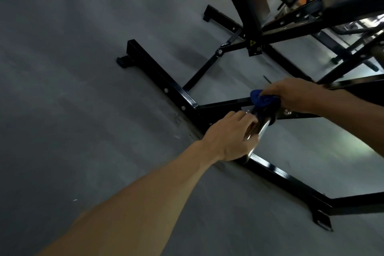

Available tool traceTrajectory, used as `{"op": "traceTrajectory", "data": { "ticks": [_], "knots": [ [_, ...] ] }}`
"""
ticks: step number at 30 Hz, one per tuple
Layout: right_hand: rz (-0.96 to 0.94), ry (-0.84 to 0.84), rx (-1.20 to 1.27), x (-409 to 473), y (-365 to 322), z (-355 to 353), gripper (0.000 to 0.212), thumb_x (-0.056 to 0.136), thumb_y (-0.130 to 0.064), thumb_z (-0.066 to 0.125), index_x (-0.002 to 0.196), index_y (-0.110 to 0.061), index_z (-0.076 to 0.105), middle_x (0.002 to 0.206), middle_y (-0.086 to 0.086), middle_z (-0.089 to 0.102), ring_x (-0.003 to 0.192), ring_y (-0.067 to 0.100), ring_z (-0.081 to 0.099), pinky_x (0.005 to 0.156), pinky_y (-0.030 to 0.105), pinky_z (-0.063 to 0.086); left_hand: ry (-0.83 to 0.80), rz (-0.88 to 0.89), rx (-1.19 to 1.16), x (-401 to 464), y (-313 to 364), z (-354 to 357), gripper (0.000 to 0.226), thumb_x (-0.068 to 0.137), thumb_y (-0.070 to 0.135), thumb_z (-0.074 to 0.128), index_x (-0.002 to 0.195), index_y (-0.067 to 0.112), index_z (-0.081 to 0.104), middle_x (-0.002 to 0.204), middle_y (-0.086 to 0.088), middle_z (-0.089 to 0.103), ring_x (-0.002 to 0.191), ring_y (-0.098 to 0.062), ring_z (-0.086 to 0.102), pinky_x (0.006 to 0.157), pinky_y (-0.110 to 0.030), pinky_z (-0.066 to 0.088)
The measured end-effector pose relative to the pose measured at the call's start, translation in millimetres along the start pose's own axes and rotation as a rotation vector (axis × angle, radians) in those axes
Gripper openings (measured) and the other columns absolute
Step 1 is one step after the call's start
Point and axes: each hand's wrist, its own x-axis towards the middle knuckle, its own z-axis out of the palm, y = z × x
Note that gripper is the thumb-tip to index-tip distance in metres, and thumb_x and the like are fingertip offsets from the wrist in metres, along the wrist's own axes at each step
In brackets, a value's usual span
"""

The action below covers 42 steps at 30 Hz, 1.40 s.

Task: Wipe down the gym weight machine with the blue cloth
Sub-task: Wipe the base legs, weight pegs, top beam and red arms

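left hand (230,135) grips the chrome peg (259,129) on the black machine frame (166,83); just above it, right hand (291,95) pinches the bunched blue cloth (262,98) against the peg's base.

Grey concrete floor (72,68) fills the left and lower frame. The black steel base frame (162,81) of the weight machine stands directly on it, running diagonally from centre to lower right.

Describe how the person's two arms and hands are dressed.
Both forearms are bare up to the frame edge: no sleeves or gloves show. The left hand and right hand show no rings, watch or wristband. Blur hides finer marks.
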Motion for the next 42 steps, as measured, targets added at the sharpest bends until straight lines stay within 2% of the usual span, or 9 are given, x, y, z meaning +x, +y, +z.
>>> {"op": "traceTrajectory", "data": {
  "ticks": [6, 10, 14, 20, 25, 30, 33, 37, 42],
  "knots": [
    [-0.1, 0.236, 0.195, -25.7, -5.1, 28.4, 0.051, 0.076, 0.004, 0.074, 0.123, -0.016, 0.069, 0.111, 0.011, 0.069, 0.101, 0.033, 0.064, 0.086, 0.04, 0.051, -0.07, -0.022, -0.002, -1.2, -5.3, -8.7, 0.039, 0.103, 0.04, 0.048, 0.135, 0.018, 0.053, 0.126, 0.001, 0.057, 0.114, -0.015, 0.046, 0.098, -0.035, 0.042],
    [-0.088, 0.377, 0.26, -45.2, -26.3, 37.0, 0.054, 0.068, 0.017, 0.067, 0.115, -0.008, 0.073, 0.111, 0.016, 0.071, 0.104, 0.037, 0.064, 0.087, 0.052, 0.053, -0.062, -0.107, -0.002, -5.5, -12.4, -14.7, 0.042, 0.105, 0.046, 0.041, 0.133, 0.017, 0.054, 0.13, 0.001, 0.055, 0.121, -0.014, 0.046, 0.103, -0.038, 0.042],
    [-0.146, 0.421, 0.466, -68.7, -45.9, 40.1, 0.057, 0.074, 0.02, 0.058, 0.113, -0.017, 0.075, 0.112, 0.005, 0.073, 0.101, 0.025, 0.068, 0.089, 0.032, 0.052, -0.019, -0.17, -0.06, -10.5, -17.1, -27.9, 0.041, 0.106, 0.045, 0.042, 0.134, 0.019, 0.054, 0.131, 0.002, 0.054, 0.121, -0.012, 0.049, 0.103, -0.035, 0.042],
    [-0.151, 0.18, 0.884, -96.4, -54.8, -12.3, 0.046, 0.096, 0.01, 0.047, 0.113, -0.024, 0.073, 0.104, -0.014, 0.07, 0.098, -0.003, 0.064, 0.084, 0.012, 0.049, 0.055, -0.164, -0.39, -6.3, 5.7, -48.2, 0.036, 0.107, 0.044, 0.039, 0.122, 0.024, 0.065, 0.11, 0.011, 0.058, 0.107, -0.002, 0.055, 0.099, -0.024, 0.04],
    [-0.056, 0.392, 1.476, -111.6, -21.9, -55.1, 0.034, 0.099, 0.006, 0.049, 0.126, -0.01, 0.061, 0.114, 0.011, 0.072, 0.106, 0.026, 0.07, 0.092, 0.038, 0.057, 0.032, -0.209, -0.743, 25.4, 62.6, -86.1, 0.052, 0.096, 0.065, 0.044, 0.13, 0.029, 0.06, 0.125, 0.006, 0.066, 0.116, -0.01, 0.062, 0.1, -0.04, 0.053],
    [0.002, 0.419, 1.826, -139.8, 0.3, -85.4, 0.044, 0.096, 0.014, 0.04, 0.135, -0.002, 0.052, 0.127, 0.023, 0.063, 0.107, 0.032, 0.067, 0.095, 0.046, 0.054, 0.08, -0.185, -0.962, 62.4, 117.7, -109.8, 0.029, 0.095, 0.029, 0.068, 0.122, 0.02, 0.065, 0.12, -0.003, 0.071, 0.112, -0.024, 0.068, 0.098, -0.053, 0.055],
    [0.068, 0.441, 1.909, -161.6, 19.4, -106.3, 0.046, 0.085, 0.006, 0.043, 0.129, 0.0, 0.056, 0.118, 0.024, 0.064, 0.101, 0.034, 0.063, 0.092, 0.05, 0.051, 0.057, -0.144, -0.932, 88.2, 150.9, -120.0, 0.018, 0.094, 0.015, 0.069, 0.111, 0.013, 0.062, 0.111, -0.006, 0.072, 0.103, -0.024, 0.071, 0.086, -0.043, 0.059],
    [0.153, 0.597, 1.725, -191.7, 47.6, -143.1, 0.017, 0.094, -0.025, 0.066, 0.103, -0.011, 0.065, 0.102, 0.012, 0.067, 0.094, 0.027, 0.067, 0.077, 0.039, 0.06, 0.041, -0.117, -0.816, 122.1, 213.3, -143.8, 0.021, 0.093, -0.007, 0.062, 0.098, 0.011, 0.053, 0.096, -0.009, 0.065, 0.083, -0.02, 0.068, 0.065, -0.03, 0.057],
    [0.155, 0.879, 1.323, -230.6, 82.8, -185.6, 0.034, 0.083, -0.044, 0.072, 0.105, -0.018, 0.068, 0.097, 0.002, 0.071, 0.087, 0.016, 0.07, 0.075, 0.028, 0.06, 0.063, -0.109, -0.817, 154.2, 278.4, -171.0, 0.026, 0.085, 0.0, 0.076, 0.102, 0.006, 0.058, 0.1, -0.018, 0.068, 0.1, -0.049, 0.066, 0.092, -0.058, 0.055]
  ]
}}
